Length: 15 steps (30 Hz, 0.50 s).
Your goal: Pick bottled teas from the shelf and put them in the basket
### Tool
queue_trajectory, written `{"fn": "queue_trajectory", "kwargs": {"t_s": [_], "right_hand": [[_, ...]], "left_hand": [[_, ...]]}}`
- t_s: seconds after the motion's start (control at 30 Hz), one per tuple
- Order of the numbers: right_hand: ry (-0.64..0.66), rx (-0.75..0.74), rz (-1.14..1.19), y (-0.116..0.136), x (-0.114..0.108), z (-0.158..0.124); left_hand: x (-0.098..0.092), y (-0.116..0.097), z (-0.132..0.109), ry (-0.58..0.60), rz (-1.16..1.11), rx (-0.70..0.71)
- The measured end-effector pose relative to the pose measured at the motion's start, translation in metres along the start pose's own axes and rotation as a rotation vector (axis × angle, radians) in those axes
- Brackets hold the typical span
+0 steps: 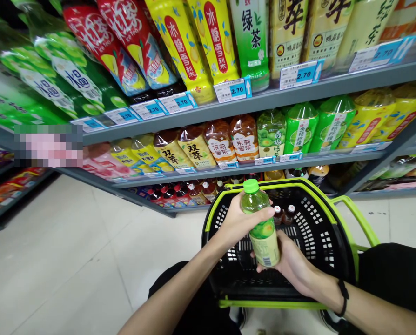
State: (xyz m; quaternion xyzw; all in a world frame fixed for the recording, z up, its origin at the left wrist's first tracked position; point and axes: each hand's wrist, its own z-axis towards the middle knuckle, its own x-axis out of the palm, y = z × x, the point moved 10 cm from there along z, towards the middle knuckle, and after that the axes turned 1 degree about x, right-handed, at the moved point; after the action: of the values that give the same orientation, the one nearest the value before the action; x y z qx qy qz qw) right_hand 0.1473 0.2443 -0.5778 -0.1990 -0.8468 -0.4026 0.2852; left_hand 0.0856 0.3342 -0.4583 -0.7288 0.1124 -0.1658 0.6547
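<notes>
The bottle [265, 236] is green, the basket [246, 284] black with lime trim [274, 304]

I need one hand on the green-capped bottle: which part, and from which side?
Probably the upper body of the bottle, below the cap, from the left: it is held cap-up over the basket, its rounded side suits wrapping, and the left grip is there, with the right grip lower.

The bottle [263, 232] you hold over the basket [333, 274] looks like clear, glossy plastic with a smooth printed label. The basket is black plastic with a low sheen. Behind it, the shelf [271, 100] appears smooth grey metal; beneath, the floor [82, 260] is glossy tile. Beside it, your trousers [396, 270] are matt black cloth.
</notes>
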Motion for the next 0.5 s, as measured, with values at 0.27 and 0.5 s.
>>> {"fn": "queue_trajectory", "kwargs": {"t_s": [0.27,0.5], "right_hand": [[-0.004,-0.071,-0.029,0.0013,-0.0048,0.0005],[-0.050,-0.120,-0.070,0.0044,-0.0100,0.0003]], "left_hand": [[0.0033,-0.0056,-0.0013,0.052,-0.005,0.056],[0.0036,-0.0083,-0.0001,0.053,-0.009,0.073]]}}
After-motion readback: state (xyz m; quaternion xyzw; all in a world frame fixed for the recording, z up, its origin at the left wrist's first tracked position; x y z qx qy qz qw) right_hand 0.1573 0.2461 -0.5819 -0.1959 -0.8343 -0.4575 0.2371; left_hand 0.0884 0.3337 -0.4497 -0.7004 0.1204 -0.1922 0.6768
